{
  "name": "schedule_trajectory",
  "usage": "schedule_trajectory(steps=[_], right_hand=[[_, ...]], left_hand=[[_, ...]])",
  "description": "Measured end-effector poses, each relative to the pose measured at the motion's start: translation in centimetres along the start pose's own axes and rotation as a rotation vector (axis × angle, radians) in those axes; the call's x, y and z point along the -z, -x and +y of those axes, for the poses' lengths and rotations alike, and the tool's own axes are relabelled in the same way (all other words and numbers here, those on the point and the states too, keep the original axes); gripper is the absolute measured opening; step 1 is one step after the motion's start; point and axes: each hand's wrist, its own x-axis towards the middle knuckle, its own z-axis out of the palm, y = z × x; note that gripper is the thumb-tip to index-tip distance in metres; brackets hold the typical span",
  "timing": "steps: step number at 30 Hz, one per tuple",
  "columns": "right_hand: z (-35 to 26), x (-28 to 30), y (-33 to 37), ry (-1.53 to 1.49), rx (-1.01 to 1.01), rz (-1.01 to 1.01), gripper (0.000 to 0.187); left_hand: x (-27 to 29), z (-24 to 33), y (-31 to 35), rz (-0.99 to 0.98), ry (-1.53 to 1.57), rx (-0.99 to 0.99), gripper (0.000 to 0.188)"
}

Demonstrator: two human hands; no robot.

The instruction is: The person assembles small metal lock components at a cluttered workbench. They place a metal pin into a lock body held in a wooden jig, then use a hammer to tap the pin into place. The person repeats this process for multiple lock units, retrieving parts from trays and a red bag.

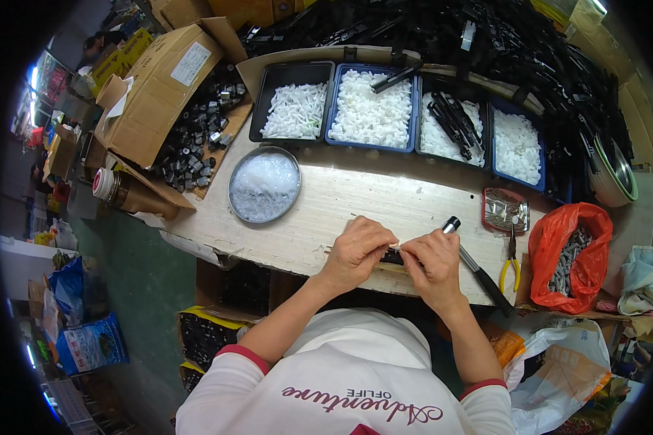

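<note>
Close to the front edge of the worktable, my left hand [357,250] is closed in a pinch. My right hand [435,261] faces it, its thumb and fingers also pressed together. A tiny whitish bit [395,246] shows between the two sets of fingertips; its kind is too small to tell. Just below it, a dark part [392,257] lies at the table edge, mostly covered by my hands. A hammer [476,269] with a metal shaft and black grip rests beside my right hand. Left of my hands stands a round metal dish [231,190] filled with a translucent whitish substance.
Bins of small white plastic pieces [374,109] line the back, with black strips [453,123] on some. Yellow-handled pliers [511,268], a red bag [540,250] of grey parts and a small red container [506,210] sit right. A cardboard box [159,94] stands left.
</note>
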Motion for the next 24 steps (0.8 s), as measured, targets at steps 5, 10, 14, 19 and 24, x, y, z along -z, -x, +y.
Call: schedule_trajectory(steps=[5,10,14,19,24], right_hand=[[0.6,-0.9,1.2,0.158,0.059,-0.164,0.013],[0.7,-0.7,1.2,0.095,0.029,-0.194,0.017],[0.5,-0.4,1.2,0.093,0.018,-0.256,0.019],[1.9,1.5,0.7,0.046,-0.047,-0.17,0.016],[7.4,6.3,0.7,0.282,-0.231,0.067,0.01]], left_hand=[[0.1,-0.5,1.0,-0.113,-0.186,0.049,0.031],[-0.4,-0.6,1.1,-0.161,-0.229,0.079,0.032],[-0.3,-0.6,0.6,-0.207,-0.262,0.089,0.027],[0.0,1.3,-1.6,-0.484,-0.623,-0.015,0.021],[-0.6,3.2,-7.0,-0.727,-0.709,-0.114,0.017]])
